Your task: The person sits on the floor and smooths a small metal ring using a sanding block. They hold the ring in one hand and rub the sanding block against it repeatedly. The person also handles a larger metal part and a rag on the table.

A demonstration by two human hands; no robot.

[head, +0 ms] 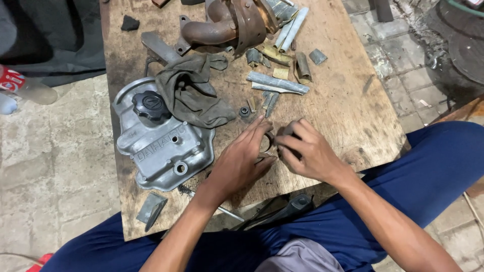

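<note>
On the worn wooden table (348,111), beside the grey engine cover (161,146) and rag (191,90), we pinch a small metal ring (267,142) between left hand (242,161) fingers, right hand (307,153) fingers curled around a dark part.

Bare worktop (348,106) right of both hands gives open passage; left blocked by grey engine cover (161,143) and rag (191,90); metal scraps (277,83) crowd the far side.

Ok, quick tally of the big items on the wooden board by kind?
Grey engine covers: 1
Rusty pipe parts: 1
Dark rags: 1
Small black chunks: 1
Total: 4
</note>
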